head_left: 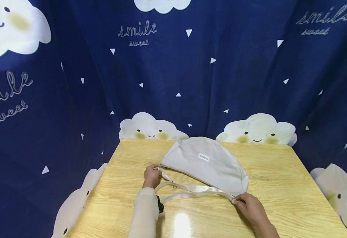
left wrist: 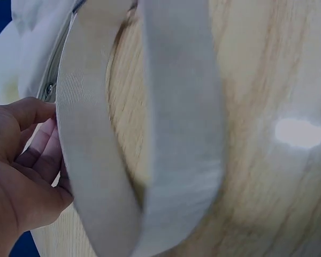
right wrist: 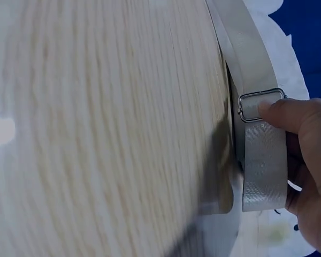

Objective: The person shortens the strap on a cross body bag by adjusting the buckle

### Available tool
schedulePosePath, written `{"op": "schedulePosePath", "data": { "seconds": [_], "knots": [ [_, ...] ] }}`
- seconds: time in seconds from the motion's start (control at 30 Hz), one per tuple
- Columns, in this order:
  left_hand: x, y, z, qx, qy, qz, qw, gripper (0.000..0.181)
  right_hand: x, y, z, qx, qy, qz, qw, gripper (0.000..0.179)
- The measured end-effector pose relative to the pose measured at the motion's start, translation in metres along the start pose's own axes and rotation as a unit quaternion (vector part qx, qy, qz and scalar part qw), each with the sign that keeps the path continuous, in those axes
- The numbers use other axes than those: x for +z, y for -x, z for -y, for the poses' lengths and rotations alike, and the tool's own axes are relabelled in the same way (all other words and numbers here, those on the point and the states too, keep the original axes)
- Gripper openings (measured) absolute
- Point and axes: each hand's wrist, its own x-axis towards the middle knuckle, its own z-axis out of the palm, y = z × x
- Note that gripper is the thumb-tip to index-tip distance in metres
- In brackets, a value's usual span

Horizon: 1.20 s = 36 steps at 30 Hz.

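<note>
A light beige half-moon shoulder bag [head_left: 203, 165] lies on the table, its curved side away from me and its straight zipped edge towards me. Its small white label [head_left: 204, 157] reads upside down. At the bag's left corner my left hand [head_left: 152, 174] grips the end by the strap; the strap partly hides those fingertips in the left wrist view. My right hand [head_left: 252, 206] pinches the webbing strap [right wrist: 265, 171] at the right corner, thumb on the metal slider buckle [right wrist: 261, 105]. Between both hands the strap runs in a loose double loop in front of the bag.
The wooden table [head_left: 280, 185] carries the bag, and a bright light reflection shows near its front. A dark blue curtain [head_left: 173, 72] with clouds and triangles hangs behind and at both sides. Something black [head_left: 160, 204] shows at my left wrist.
</note>
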Motion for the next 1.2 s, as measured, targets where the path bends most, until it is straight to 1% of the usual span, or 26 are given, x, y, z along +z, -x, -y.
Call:
{"op": "schedulePosePath", "data": {
  "seconds": [0.17,0.37,0.47,0.63,0.73,0.87,0.93,1.03,1.17,1.2],
  "knots": [
    [0.005,-0.003,0.005,0.001,0.017,-0.007,0.9998,0.038,-0.006,0.0,-0.01,0.007,-0.002,0.003,1.0,0.007],
    [0.007,-0.005,0.006,0.004,0.038,0.004,0.9993,0.037,-0.011,0.002,-0.024,0.007,0.008,-0.006,0.9999,0.009],
    [0.007,-0.004,0.006,0.006,0.031,0.003,0.9995,0.036,-0.013,0.002,-0.031,-0.006,0.021,-0.017,0.9996,0.009],
    [0.005,-0.003,0.005,0.007,0.028,0.002,0.9996,0.035,-0.019,-0.001,-0.042,-0.008,0.057,-0.025,0.998,0.01],
    [0.005,-0.003,0.005,0.013,0.025,0.0,0.9996,0.035,-0.024,-0.003,-0.05,-0.005,0.06,-0.022,0.9979,0.01],
    [0.005,-0.002,0.007,0.013,0.018,-0.001,0.9997,0.032,-0.03,-0.006,-0.059,-0.006,0.067,-0.021,0.9975,0.008],
    [0.005,-0.001,0.007,0.012,0.019,0.002,0.9997,0.031,-0.032,-0.007,-0.062,-0.004,0.07,-0.015,0.9974,0.007],
    [0.005,-0.001,0.007,0.011,0.022,0.004,0.9997,0.03,-0.033,-0.009,-0.061,0.004,0.077,0.007,0.997,0.013],
    [0.006,-0.002,0.009,0.013,0.015,0.002,0.9998,0.029,-0.031,-0.013,-0.05,0.011,0.078,0.037,0.9962,0.028],
    [0.006,-0.002,0.01,0.015,0.013,0.001,0.9998,0.028,-0.029,-0.014,-0.046,0.01,0.076,0.042,0.9962,0.029]
  ]
}}
